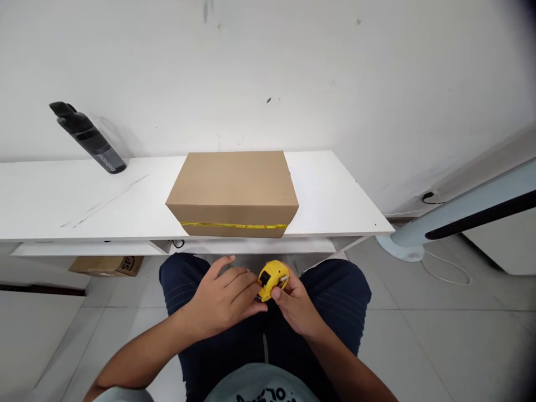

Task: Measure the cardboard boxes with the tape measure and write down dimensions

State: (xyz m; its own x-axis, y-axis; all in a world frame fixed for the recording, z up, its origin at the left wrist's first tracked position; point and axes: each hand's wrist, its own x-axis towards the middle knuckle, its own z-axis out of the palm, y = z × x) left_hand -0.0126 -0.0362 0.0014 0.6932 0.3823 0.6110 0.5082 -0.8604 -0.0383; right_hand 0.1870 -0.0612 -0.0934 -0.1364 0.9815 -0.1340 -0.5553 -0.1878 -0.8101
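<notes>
A small yellow tape measure (272, 278) is held over my lap, below the table's front edge. My right hand (296, 303) is wrapped round its right side. My left hand (225, 296) comes in from the left, its fingertips pinched at the tape measure's lower left edge and its thumb raised. A closed brown cardboard box (233, 190) sits on the white table (75, 201) straight ahead. A strip of yellow tape (233, 225) runs along the box's front face.
A dark grey bottle-shaped device (87, 137) leans on the wall at the table's back left. A cardboard piece (106, 265) lies on the floor under the table. A pale blue stand with a round base (397, 245) and a white cord (446, 269) occupy the floor to the right.
</notes>
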